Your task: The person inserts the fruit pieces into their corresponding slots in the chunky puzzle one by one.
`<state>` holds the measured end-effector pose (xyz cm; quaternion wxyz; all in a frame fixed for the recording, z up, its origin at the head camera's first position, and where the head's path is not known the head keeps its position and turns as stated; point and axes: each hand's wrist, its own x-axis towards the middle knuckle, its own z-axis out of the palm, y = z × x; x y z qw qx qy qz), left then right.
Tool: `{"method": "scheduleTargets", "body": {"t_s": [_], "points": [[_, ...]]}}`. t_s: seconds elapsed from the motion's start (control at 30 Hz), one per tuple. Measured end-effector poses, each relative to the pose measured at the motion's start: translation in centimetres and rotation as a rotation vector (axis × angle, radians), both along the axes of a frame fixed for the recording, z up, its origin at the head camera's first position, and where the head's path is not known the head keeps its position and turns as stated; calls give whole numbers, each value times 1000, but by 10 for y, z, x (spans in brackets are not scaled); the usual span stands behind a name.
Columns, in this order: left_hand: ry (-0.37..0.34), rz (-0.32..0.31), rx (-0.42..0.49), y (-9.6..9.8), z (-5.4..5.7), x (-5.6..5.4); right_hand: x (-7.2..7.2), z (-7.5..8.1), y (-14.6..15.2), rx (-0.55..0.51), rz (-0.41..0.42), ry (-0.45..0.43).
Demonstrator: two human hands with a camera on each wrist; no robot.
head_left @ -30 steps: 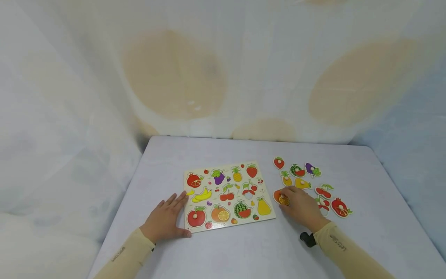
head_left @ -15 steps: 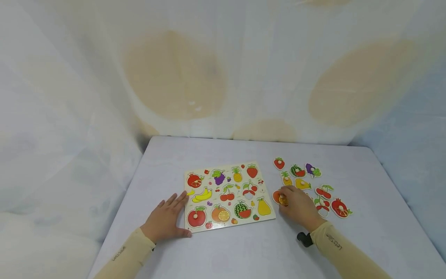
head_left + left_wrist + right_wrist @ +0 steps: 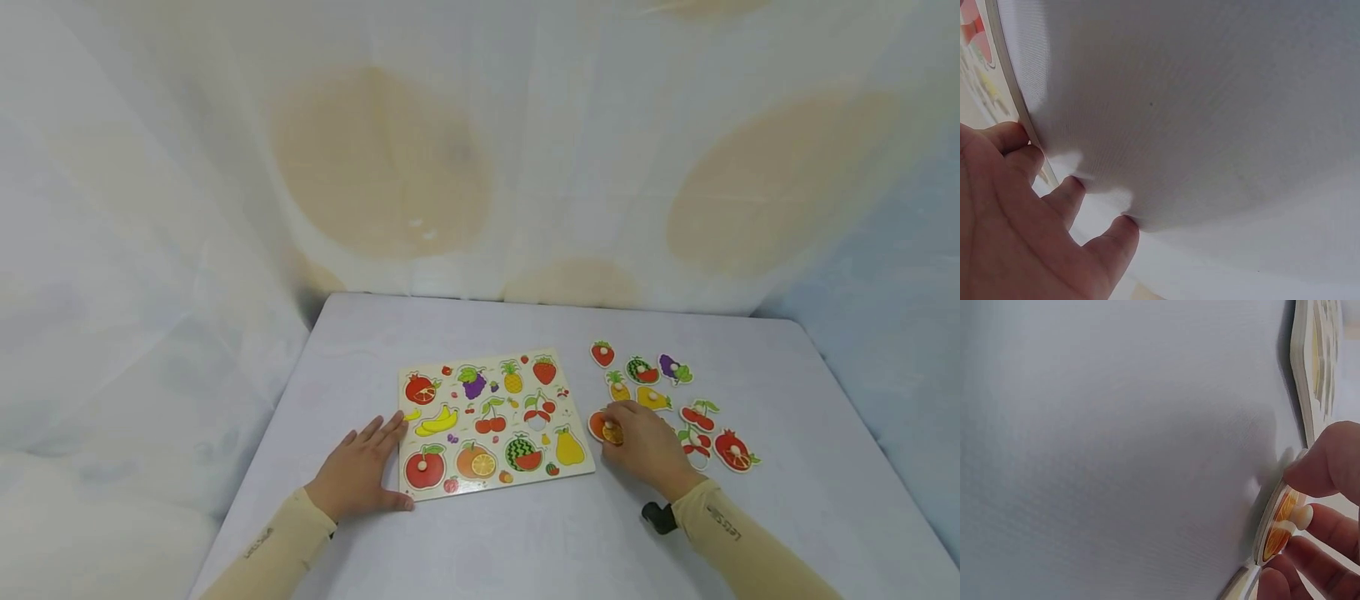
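Observation:
My left hand lies spread with its fingertips at the left edge of the fruit puzzle board; in the left wrist view the fingers are parted on the cloth beside it. At the board's right, my right hand holds the orange puzzle piece. The right wrist view has the thumb on the rim of that orange piece and the fingers curled by its knob. A knobbed apple piece sits in the board's near left corner.
Loose knobbed pieces lie right of the board: strawberry, watermelon, grapes, pineapple, pear, pomegranate and two with cherries. A white cloth covers the table; curtains hang behind and beside it.
Over the last second my right hand and wrist have shifted slightly left, still at the orange piece. The left hand stays at the board's edge.

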<state>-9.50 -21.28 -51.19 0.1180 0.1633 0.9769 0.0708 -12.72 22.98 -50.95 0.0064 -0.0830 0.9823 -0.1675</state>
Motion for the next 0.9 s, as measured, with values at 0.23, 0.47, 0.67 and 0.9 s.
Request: {"method": "scheduleTargets", "body": {"t_s": [0.23, 0.47, 0.67, 0.9], "points": [[0, 10, -2, 2, 0, 1, -1, -1, 1, -15, 0, 6], [6, 12, -7, 2, -1, 1, 1, 5, -7, -36, 26, 30], [14, 4, -11, 2, 0, 1, 3, 11, -21, -58, 50, 27], [6, 13, -3, 3, 3, 1, 6, 17, -41, -84, 74, 5]]}}
